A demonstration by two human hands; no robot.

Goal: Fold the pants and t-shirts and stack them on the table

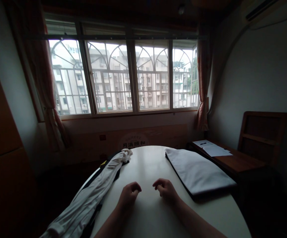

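Note:
My left hand [130, 192] rests over the round white table [143, 165], its fingers loosely bent with nothing in them. Facing it, a short gap away, is my right hand [167, 191], also empty, fingers curled and the thumb a little apart. To the left, a long rumpled heap of white cloth [91, 195] lies along the table edge on top of dark fabric; its kind is unclear. On the right side lies a flat, neatly folded white cloth [198, 172] with a dark layer under it. Neither hand touches the cloths.
A wooden chair or bench [245, 162] stands beyond the table at right, with paper sheets [213, 148] and a small dark object on it. Ahead are a barred window [108, 76] and a printed box or panel [158, 134] below it. A wooden cabinet [4, 138] is at left.

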